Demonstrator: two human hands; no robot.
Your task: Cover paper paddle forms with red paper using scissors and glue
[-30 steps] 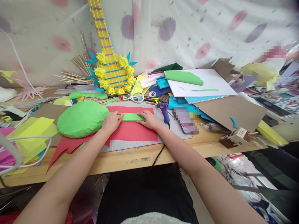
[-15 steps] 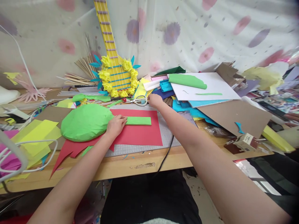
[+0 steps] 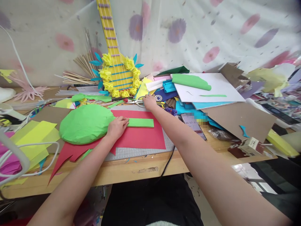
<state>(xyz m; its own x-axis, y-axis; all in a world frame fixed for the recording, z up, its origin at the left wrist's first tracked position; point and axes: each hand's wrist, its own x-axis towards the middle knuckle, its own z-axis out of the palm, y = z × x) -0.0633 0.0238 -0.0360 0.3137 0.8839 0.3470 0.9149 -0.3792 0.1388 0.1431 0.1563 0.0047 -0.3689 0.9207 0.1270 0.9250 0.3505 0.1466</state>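
Note:
My left hand [image 3: 118, 128] is closed over the base of the neck on a flat ukulele-like shape [image 3: 87, 124] covered in green crepe paper. Its round body lies to the left and its narrow neck points right, over a sheet of red paper [image 3: 145, 138]. My right hand [image 3: 150, 102] reaches to the back of the cutting mat, fingers closed at the handles of a pair of scissors [image 3: 135, 102]. The scissors' blades point left; my fingers partly hide the handles.
A yellow toy guitar [image 3: 121, 78] with paper roses stands against the curtain. At right lie a white board [image 3: 211, 89] with green paper, a phone [image 3: 194, 125], brown cardboard [image 3: 237, 121] and a small box [image 3: 250, 146]. Yellow paper sheets [image 3: 39, 138] and a white cable [image 3: 55, 157] are at left.
My right hand has moved left, from beside the scissors' handles onto them. My left hand stays on the green neck. The phone is more exposed, and the view has shifted slightly.

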